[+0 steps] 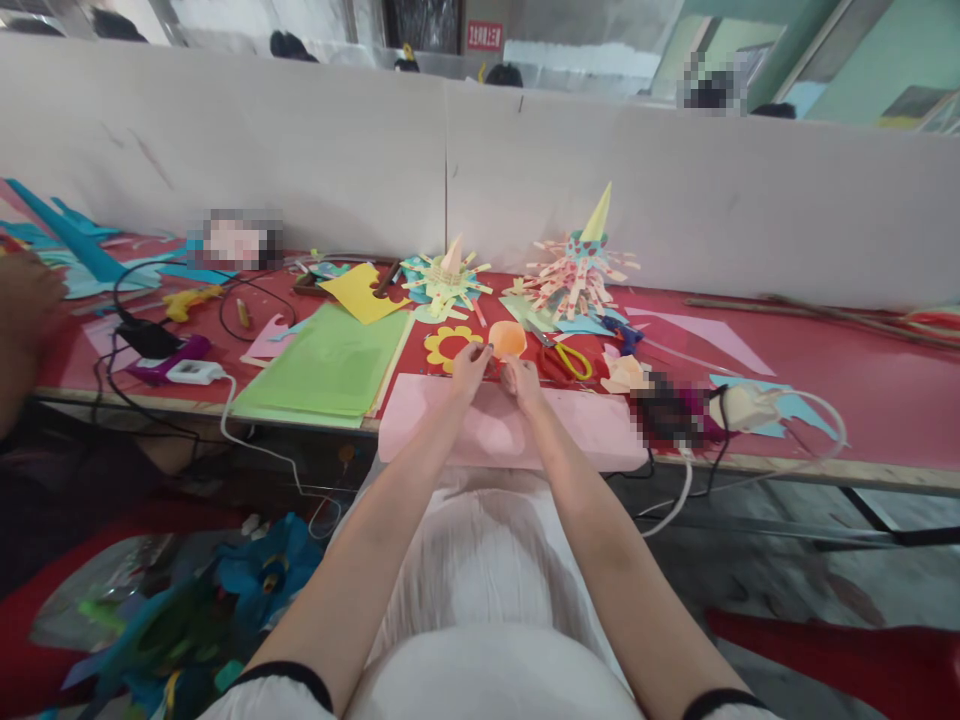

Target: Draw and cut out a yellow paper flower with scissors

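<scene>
A rounded orange paper piece [508, 341] is between my two hands over the table edge. My left hand [471, 368] pinches it at its left lower edge. My right hand [520, 379] has its fingers closed at the lower edge of the same piece. Just left of the fingers lies a yellow paper flower ring [442, 352] with a round hole. Scissors with yellow handles [568, 361] rest right of the orange piece. Under my wrists a pink paper sheet [420, 420] hangs over the front edge.
Green paper sheets [322, 365] and yellow paper [364, 292] lie left. Two paper cone-topped decorations [450, 275] stand at the back by a white partition [337, 150]. A blue glue gun [624, 334], power strips and cables [690, 480] are right. Another person's arm [26, 320] is far left.
</scene>
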The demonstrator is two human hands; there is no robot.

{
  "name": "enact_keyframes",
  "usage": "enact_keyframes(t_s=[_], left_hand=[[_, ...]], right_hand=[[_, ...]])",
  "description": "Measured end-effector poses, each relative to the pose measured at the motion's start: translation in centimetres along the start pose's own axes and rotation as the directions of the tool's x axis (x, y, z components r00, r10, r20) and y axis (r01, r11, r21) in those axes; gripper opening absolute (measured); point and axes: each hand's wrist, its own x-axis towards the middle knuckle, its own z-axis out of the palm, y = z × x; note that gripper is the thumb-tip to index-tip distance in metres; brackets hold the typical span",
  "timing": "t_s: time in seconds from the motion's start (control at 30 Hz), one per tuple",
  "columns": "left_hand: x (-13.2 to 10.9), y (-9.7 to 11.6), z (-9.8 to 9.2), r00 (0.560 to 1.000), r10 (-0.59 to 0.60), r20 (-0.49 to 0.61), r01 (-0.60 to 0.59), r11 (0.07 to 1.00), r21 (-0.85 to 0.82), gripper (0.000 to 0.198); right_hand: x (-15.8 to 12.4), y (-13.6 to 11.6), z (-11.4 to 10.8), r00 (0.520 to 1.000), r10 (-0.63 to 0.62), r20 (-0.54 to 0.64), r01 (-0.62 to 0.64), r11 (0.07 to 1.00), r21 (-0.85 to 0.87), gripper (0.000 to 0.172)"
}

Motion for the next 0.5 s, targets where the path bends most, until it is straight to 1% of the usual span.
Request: enact_keyframes(t_s=[0.1, 0.17, 0.23, 0.3, 0.33, 0.4, 0.5], left_hand=[[-0.13, 0.23, -0.08, 0.998, 0.041, -0.046, -0.039, 0.999, 0.035, 0.019], [-0.25, 0.31, -0.15, 0.993, 0.076, -0.096, -0.069, 0.995, 0.074, 0.018], [-0.37, 0.23, -0.16, 0.979, 0.131, -0.156, -0.109, 0.984, 0.138, 0.015], [-0.49, 0.04, -0.08, 0.961, 0.204, -0.185, -0.158, 0.959, 0.236, 0.013], [-0.56, -0.07, 0.00, 0.954, 0.240, -0.178, -0.183, 0.940, 0.288, 0.011], [-0.70, -0.21, 0.19, 0.947, 0.294, -0.128, -0.230, 0.902, 0.366, 0.010], [-0.83, -0.20, 0.42, 0.938, 0.340, -0.066, -0.290, 0.875, 0.387, 0.009]], right_hand=[[-0.11, -0.27, -0.13, 0.998, -0.063, 0.004, 0.063, 0.998, -0.013, 0.056], [-0.04, -0.51, -0.30, 0.995, -0.098, -0.002, 0.098, 0.995, 0.011, 0.055], [0.13, -0.73, -0.52, 0.995, -0.097, -0.032, 0.099, 0.992, 0.083, 0.054], [0.33, -0.86, -0.67, 0.994, -0.065, -0.089, 0.079, 0.983, 0.168, 0.051], [0.42, -0.89, -0.69, 0.991, -0.054, -0.125, 0.077, 0.978, 0.195, 0.048], [0.49, -0.86, -0.60, 0.983, -0.047, -0.178, 0.083, 0.976, 0.201, 0.042], [0.42, -0.65, -0.30, 0.978, -0.063, -0.197, 0.093, 0.985, 0.146, 0.037]])
